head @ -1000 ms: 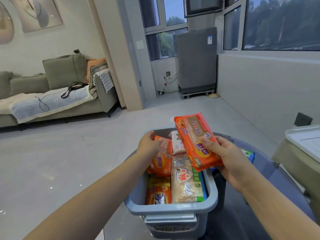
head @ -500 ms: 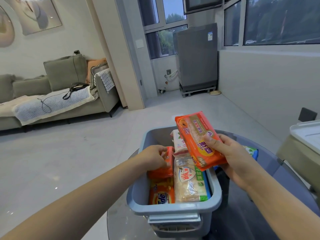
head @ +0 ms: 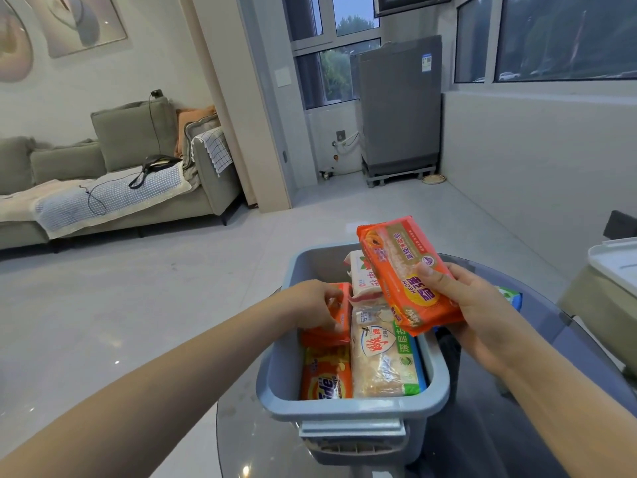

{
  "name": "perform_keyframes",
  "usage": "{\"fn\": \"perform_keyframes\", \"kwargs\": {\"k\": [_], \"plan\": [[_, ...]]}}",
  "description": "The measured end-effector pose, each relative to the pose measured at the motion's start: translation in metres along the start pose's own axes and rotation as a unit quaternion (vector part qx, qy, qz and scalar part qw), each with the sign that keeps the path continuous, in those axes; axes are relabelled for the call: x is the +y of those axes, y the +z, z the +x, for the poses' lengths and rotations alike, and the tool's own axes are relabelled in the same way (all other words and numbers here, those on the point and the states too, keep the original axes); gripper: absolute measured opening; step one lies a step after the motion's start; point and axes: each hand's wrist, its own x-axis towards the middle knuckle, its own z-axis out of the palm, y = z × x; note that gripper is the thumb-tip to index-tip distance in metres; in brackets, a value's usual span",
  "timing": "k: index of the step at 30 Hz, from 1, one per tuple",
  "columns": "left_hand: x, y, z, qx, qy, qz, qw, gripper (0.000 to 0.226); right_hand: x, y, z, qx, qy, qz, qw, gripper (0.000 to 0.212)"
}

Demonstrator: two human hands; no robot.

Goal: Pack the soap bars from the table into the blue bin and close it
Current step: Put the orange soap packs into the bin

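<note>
While the right hand [head: 482, 305] pinches an orange soap bar [head: 406, 274] and the left hand [head: 315, 301] grips another inside the blue bin [head: 351, 408], they look stiff, light, slick-wrapped; best held across the flat faces.

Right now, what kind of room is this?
Most likely a home living room opening onto a laundry nook: a grey sofa by the left wall, a washing machine under the windows, framed art on the wall. The blue bin sits on a round glass table.

I see an orange soap bar [head: 408, 276] over the grey-blue bin [head: 351, 407]; upper left, an olive sofa [head: 134, 132], perhaps checked throw [head: 215, 148].
</note>
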Motion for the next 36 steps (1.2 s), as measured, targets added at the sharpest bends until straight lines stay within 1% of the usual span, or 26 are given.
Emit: {"fn": "perform_keyframes", "kwargs": {"k": [3, 7, 10, 12, 14, 16, 18, 21, 23, 25, 26, 28, 31, 33, 36], "plan": [[0.001, 0.0, 0.006, 0.007, 0.0, 0.034, 0.999, 0.058, 0.001, -0.001, -0.001, 0.001, 0.002, -0.003, 1.0, 0.051], [0.005, -0.001, 0.012, 0.036, 0.003, 0.067, 0.997, 0.058, 0.002, 0.0, -0.002, -0.002, 0.004, -0.009, 1.0, 0.052], [0.006, -0.004, 0.012, 0.04, 0.004, 0.05, 0.998, 0.055, 0.001, 0.001, -0.002, 0.003, 0.007, -0.011, 1.0, 0.052], [0.003, -0.006, 0.008, 0.052, 0.005, -0.039, 0.998, 0.053, 0.001, 0.002, -0.001, 0.012, 0.011, -0.018, 1.0, 0.052], [0.0, -0.009, 0.002, 0.076, 0.004, -0.16, 0.984, 0.054, 0.0, 0.004, 0.0, 0.025, 0.013, -0.036, 0.999, 0.052], [-0.005, -0.009, -0.008, 0.118, 0.009, -0.257, 0.959, 0.047, -0.001, 0.007, 0.0, 0.035, 0.013, -0.06, 0.997, 0.05], [-0.01, -0.006, -0.019, 0.149, 0.023, -0.344, 0.927, 0.037, -0.004, 0.011, 0.0, 0.043, 0.015, -0.084, 0.995, 0.045], [-0.01, 0.001, -0.034, 0.145, 0.05, -0.438, 0.886, 0.032, -0.008, 0.019, 0.002, 0.049, 0.023, -0.135, 0.989, 0.035], [-0.007, 0.004, -0.042, 0.11, 0.078, -0.469, 0.873, 0.031, -0.012, 0.025, 0.004, 0.049, 0.022, -0.172, 0.984, 0.034], [-0.003, 0.008, -0.046, 0.074, 0.116, -0.488, 0.862, 0.032, -0.014, 0.034, 0.007, 0.039, 0.022, -0.19, 0.981, 0.035], [-0.001, 0.009, -0.047, 0.074, 0.128, -0.496, 0.856, 0.034, -0.015, 0.04, 0.008, 0.032, 0.029, -0.189, 0.981, 0.034], [-0.001, 0.009, -0.047, 0.116, 0.134, -0.505, 0.844, 0.035, -0.016, 0.055, 0.012, 0.019, 0.046, -0.171, 0.984, 0.03], [-0.008, 0.004, -0.044, 0.211, 0.126, -0.499, 0.831, 0.02, -0.013, 0.075, 0.025, 0.003, 0.067, -0.193, 0.979, 0.037], [-0.015, -0.001, -0.042, 0.252, 0.101, -0.473, 0.838, 0.018, -0.01, 0.087, 0.034, 0.0, 0.084, -0.221, 0.972, 0.041], [-0.024, -0.007, -0.038, 0.271, 0.059, -0.418, 0.865, 0.025, -0.006, 0.101, 0.047, 0.007, 0.076, -0.318, 0.945, 0.04]]}}
